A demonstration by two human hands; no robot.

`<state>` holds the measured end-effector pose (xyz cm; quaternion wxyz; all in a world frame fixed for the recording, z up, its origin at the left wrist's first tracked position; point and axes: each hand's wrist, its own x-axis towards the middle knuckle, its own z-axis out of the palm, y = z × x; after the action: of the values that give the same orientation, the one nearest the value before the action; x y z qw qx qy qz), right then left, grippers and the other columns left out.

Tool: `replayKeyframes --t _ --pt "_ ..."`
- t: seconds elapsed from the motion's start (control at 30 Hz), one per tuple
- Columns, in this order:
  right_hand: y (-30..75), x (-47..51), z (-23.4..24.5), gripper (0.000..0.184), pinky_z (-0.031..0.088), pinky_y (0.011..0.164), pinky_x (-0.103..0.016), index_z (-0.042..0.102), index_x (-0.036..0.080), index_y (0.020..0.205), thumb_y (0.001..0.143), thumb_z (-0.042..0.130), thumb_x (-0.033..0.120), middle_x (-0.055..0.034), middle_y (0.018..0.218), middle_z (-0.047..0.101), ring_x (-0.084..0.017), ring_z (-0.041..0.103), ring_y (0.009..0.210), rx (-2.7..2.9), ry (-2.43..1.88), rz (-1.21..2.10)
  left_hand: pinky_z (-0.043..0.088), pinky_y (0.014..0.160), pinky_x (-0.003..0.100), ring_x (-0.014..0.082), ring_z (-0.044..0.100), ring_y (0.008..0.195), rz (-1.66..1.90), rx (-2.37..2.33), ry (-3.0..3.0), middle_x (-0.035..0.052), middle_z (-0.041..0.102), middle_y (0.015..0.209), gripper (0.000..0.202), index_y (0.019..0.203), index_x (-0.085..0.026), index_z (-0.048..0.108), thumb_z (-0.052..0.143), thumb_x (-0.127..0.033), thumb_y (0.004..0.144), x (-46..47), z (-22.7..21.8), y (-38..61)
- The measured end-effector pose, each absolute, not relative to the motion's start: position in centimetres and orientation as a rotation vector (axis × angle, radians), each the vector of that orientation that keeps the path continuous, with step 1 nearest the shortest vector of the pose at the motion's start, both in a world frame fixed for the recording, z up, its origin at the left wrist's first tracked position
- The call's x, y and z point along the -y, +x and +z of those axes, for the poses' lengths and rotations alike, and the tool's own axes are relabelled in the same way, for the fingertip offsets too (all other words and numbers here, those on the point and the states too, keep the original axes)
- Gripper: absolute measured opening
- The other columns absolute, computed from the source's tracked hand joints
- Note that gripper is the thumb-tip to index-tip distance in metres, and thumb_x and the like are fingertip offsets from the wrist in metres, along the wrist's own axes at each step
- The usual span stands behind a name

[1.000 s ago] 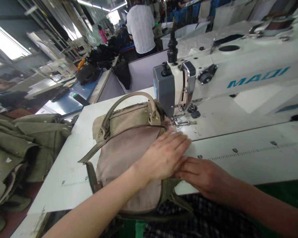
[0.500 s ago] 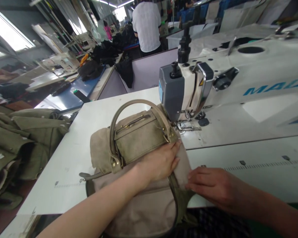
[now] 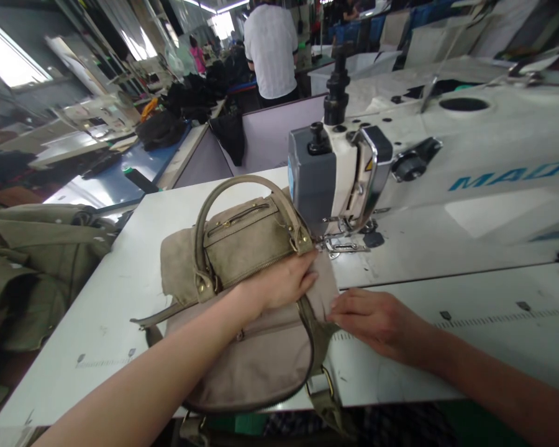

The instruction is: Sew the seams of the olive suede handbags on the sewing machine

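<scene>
An olive-and-beige handbag (image 3: pixel 242 233) lies on the sewing table, its upper right corner against the presser foot (image 3: pixel 345 247) of a sewing machine (image 3: pixel 314 180). An arched handle (image 3: pixel 200 230) stands up from the bag, and its zip opening is spread. Across the beige lining reaches my left hand (image 3: pixel 284 282), closed on the fabric just below the right handle tab; its fingertips are partly hidden. My right hand (image 3: pixel 370 320) pinches the bag's right edge between thumb and fingers. A strap with a metal ring (image 3: pixel 323 385) hangs over the table's front edge.
Olive fabric pieces (image 3: pixel 32 267) are piled at the left. A dark thread cone (image 3: pixel 140 180) lies beyond the table's far left corner. Ruler markings (image 3: pixel 484 316) run along the tabletop. Farther back, a person in a white shirt (image 3: pixel 272 53) stands near a partition.
Both hands have moved up and left in the picture along with the bag. The bag's lower end, with its ringed strap, now shows more fully at the table edge.
</scene>
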<state>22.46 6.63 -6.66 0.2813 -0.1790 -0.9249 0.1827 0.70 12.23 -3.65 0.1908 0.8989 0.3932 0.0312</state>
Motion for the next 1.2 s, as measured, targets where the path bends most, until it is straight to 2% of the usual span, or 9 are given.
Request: replayKeyframes --t 0.2,0.3,0.37,0.43,0.57,0.7,0.8,1.07,1.2 --pt "22.4 -5.8 -6.9 0.021 0.053 0.082 -0.033 0.065 0.013 0.104 0.094 0.047 0.014 -0.011 0.096 0.066 -0.02 0.062 0.094 2.402 -0.634 0.579 0.035 0.11 0.037 0.0225 0.042 0.131 0.117 -0.994 2.532 0.0145 0.045 0.141 0.042 0.131 -0.011 0.045 0.034 -0.036 0.099 -10.4 -2.3 -0.6" --pt "22.6 -5.4 -6.9 0.02 0.054 0.076 -0.031 0.065 0.015 0.107 0.094 0.05 0.017 -0.0093 0.095 0.067 -0.019 0.062 0.088 2.361 -0.717 0.574 0.024 0.115 0.046 0.0268 0.031 0.138 0.079 -0.945 2.551 0.0145 0.04 0.145 0.067 0.139 -0.014 0.037 0.048 -0.057 0.089 -6.5 -1.6 -1.2" --pt "22.4 -5.2 -6.7 0.021 0.054 0.073 -0.031 0.066 0.016 0.104 0.095 0.047 0.017 -0.0088 0.092 0.067 -0.019 0.062 0.084 2.37 -0.741 0.54 0.013 0.117 0.051 0.0283 0.026 0.14 0.081 -0.93 2.549 0.0148 0.037 0.147 0.085 0.143 -0.015 0.031 0.059 -0.063 0.079 -4.0 -1.6 -1.6" --pt "22.0 -4.9 -6.2 0.024 0.055 0.071 -0.032 0.067 0.014 0.098 0.096 0.043 0.015 -0.0097 0.089 0.067 -0.019 0.063 0.082 2.399 -0.716 0.478 0.009 0.118 0.05 0.0265 0.025 0.141 0.053 -0.943 2.528 0.0138 0.033 0.149 0.091 0.145 -0.015 0.026 0.064 -0.059 0.075 -2.5 -1.8 -2.1" --pt "21.2 -4.0 -5.5 0.026 0.057 0.074 -0.033 0.067 0.012 0.092 0.094 0.041 0.009 -0.0114 0.086 0.069 -0.021 0.065 0.083 2.341 -0.677 0.283 0.015 0.117 0.046 0.0226 0.029 0.139 -0.054 -0.958 2.554 0.0087 0.028 0.152 0.085 0.147 -0.018 0.02 0.063 -0.035 0.076 -2.3 -1.4 -2.7" --pt "20.9 -3.3 -5.9 0.023 0.058 0.078 -0.031 0.067 0.014 0.096 0.092 0.045 0.009 -0.0093 0.091 0.071 -0.019 0.067 0.086 2.247 -0.725 0.291 0.022 0.114 0.043 0.0197 0.034 0.136 -0.103 -0.928 2.797 0.0038 0.034 0.15 0.052 0.143 -0.022 0.032 0.043 -0.018 0.092 -3.8 -0.9 -2.8" --pt "21.1 -3.1 -6.5 0.029 0.058 0.082 -0.031 0.067 0.012 0.097 0.091 0.04 0.006 -0.0109 0.095 0.072 -0.02 0.068 0.091 2.32 -0.695 0.278 0.017 0.117 0.042 0.0176 0.032 0.138 -0.135 -0.788 2.938 0.005 0.041 0.146 0.041 0.139 -0.019 0.038 0.033 -0.017 0.099 -4.2 -1.2 -2.5" --pt "22.6 -2.1 -6.9 0.044 0.05 0.098 -0.036 0.063 0.009 0.117 0.083 0.037 -0.001 -0.0132 0.116 0.067 -0.021 0.062 0.11 2.452 -0.712 0.25 0.014 0.119 0.039 0.0192 0.041 0.129 -0.044 -0.777 2.925 0.0058 0.053 0.134 0.039 0.136 -0.012 0.042 0.028 -0.017 0.1 -3.1 -2.7 -1.8" --pt "22.7 -2.9 -6.7 0.037 0.048 0.101 -0.036 0.063 0.005 0.114 0.087 0.039 0.0 -0.0164 0.117 0.065 -0.022 0.059 0.113 2.462 -0.736 0.242 0.016 0.119 0.038 0.0177 0.046 0.124 0.045 -0.755 2.987 0.0057 0.057 0.127 0.038 0.133 -0.012 0.046 0.027 -0.016 0.1 -4.4 -3.4 -1.9"
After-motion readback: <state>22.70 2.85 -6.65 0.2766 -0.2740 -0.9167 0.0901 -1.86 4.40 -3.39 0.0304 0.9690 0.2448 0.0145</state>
